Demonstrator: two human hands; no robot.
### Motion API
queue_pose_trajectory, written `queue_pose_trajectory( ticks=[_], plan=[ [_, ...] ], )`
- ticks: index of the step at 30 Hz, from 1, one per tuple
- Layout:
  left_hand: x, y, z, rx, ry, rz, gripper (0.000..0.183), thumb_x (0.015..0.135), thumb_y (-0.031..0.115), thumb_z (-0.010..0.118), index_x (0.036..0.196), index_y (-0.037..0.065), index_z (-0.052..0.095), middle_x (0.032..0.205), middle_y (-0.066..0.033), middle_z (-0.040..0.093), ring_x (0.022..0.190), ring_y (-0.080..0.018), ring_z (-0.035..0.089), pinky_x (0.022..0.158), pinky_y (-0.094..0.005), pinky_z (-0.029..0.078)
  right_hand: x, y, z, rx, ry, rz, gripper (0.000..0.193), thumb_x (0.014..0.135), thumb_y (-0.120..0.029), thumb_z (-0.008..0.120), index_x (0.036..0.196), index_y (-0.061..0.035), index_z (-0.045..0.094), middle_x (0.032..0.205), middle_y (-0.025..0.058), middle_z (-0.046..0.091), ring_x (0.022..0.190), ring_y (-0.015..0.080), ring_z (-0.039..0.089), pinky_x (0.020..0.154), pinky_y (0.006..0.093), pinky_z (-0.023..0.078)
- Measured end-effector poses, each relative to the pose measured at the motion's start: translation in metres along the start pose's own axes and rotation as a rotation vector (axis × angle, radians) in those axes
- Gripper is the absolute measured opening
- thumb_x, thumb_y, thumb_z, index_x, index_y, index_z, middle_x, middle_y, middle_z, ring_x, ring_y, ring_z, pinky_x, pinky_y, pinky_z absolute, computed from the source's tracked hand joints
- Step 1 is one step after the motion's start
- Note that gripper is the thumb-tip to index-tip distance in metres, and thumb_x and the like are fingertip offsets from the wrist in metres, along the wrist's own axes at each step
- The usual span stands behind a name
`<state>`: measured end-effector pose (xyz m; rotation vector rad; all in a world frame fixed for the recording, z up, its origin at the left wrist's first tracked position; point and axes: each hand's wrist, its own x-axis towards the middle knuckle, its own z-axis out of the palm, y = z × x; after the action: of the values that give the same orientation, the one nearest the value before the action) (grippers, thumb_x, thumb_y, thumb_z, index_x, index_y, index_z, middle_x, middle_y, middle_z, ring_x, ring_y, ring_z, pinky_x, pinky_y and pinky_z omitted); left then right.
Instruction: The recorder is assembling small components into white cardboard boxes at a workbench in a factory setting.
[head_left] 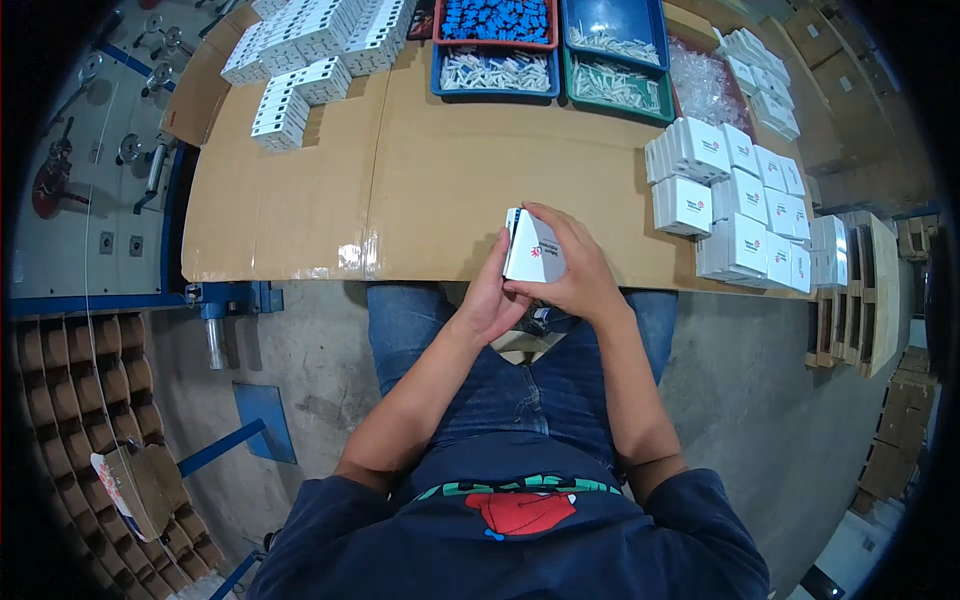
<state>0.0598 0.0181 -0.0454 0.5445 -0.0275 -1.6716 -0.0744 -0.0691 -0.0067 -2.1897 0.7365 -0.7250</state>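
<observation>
Over the table's near edge, a small square white plastic box [534, 250] is held between my two hands, a red mark on its upper face. My left hand [488, 303] closes on its left side, with the thumb along the edge. My right hand [582, 268] wraps its right side, fingers over the far edge and thumb at the near corner. A dark, bluish gap shows along the box's left edge; what lies inside is hidden.
Cardboard covers the table [300, 200]. Stacked white boxes [740, 210] stand at the right, white units with dark openings [300, 90] at the far left. Far bins hold blue parts [495, 20], white pieces [495, 70] and screw-like bits [615, 90]. A blue metal frame [100, 305] borders the left.
</observation>
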Motion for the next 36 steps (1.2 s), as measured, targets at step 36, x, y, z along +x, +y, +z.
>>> queue_pose_trajectory(
  ticks=[36],
  plan=[
    [-0.007,-0.002,0.0,0.536,0.111,0.109,0.05,0.11,0.025,0.051,0.155,0.009,0.037,0.128,-0.0047,0.059,0.119,-0.0126,0.057,0.099,-0.0315,0.049,-0.001,0.011,-0.004,0.005,-0.061,-0.102,0.098,0.062,-0.032,0.094,0.147,-0.0105,0.052,0.152,0.0125,0.054,0.14,0.0354,0.051,0.117,0.0461,0.037]
  ],
)
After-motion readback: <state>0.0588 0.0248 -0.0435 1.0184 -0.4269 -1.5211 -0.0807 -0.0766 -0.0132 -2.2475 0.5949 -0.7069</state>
